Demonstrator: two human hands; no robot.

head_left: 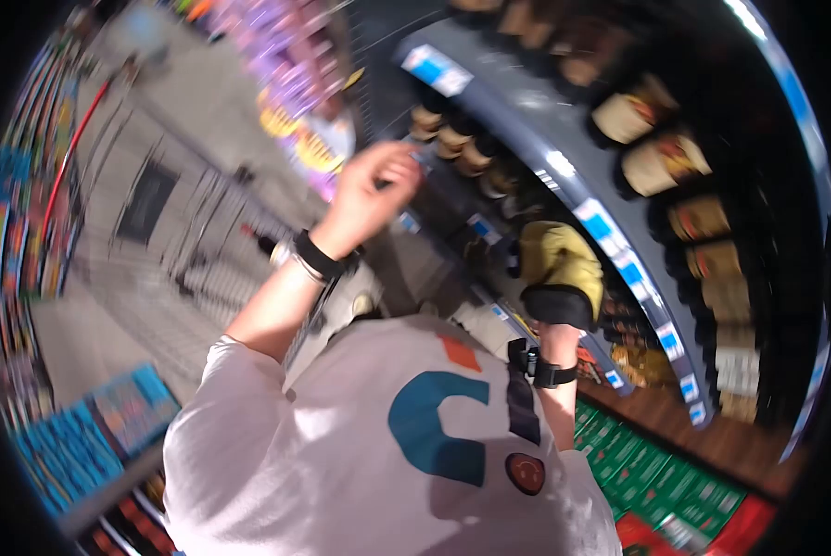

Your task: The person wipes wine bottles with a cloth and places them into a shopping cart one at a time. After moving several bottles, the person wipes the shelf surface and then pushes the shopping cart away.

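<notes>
My left hand (375, 190) is bare, raised in front of the lower shelf. Its fingers curl in towards the thumb around a dark spot, and I cannot make out whether that spot is an object or a shadow. A black band (321, 257) circles this wrist. On my right hand (561, 269) is a yellow glove with a dark cuff, close to the shelf edge. The gloved hand looks bunched up, and whatever it may hold is hidden. Below the cuff a black strap with a small device (538, 366) sits on the wrist. Both hands are blurred.
Dark shelves with price labels (598, 222) curve along the right, bearing bottles with pale labels (666, 165). Green boxes (656, 468) sit low right. A wire shopping cart with a red handle (74, 144) stands at left. Blue packages (72, 445) lie lower left; a purple display (281, 65) stands ahead.
</notes>
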